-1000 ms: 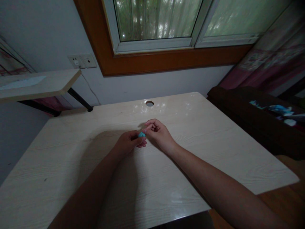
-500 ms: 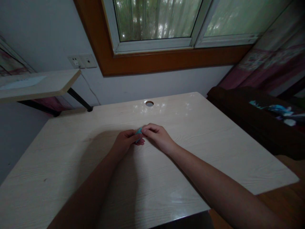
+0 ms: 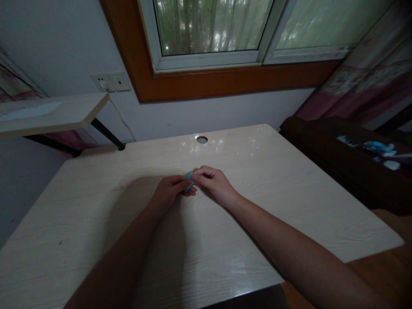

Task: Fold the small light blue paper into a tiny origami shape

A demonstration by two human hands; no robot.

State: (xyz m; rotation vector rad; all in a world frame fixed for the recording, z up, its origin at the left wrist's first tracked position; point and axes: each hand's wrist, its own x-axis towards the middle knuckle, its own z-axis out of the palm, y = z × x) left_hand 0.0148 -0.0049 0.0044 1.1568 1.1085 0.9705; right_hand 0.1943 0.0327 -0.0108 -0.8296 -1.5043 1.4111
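Seemingly mid-work, with no finished result to see. Pinched between 2 sets of fingertips, just above the middle of the pale wooden table (image 3: 289,193): a small teal flat piece (image 3: 189,176), perhaps folded paper. Closed on it in a tight grip from either side, left hand (image 3: 169,193) and right hand (image 3: 214,182), knuckles curled, forearms converging.

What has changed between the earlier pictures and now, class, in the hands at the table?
The right hand dropped slightly and closed onto the small teal piece, which now shows edge-on. The left hand kept its hold; the table stayed as it was.
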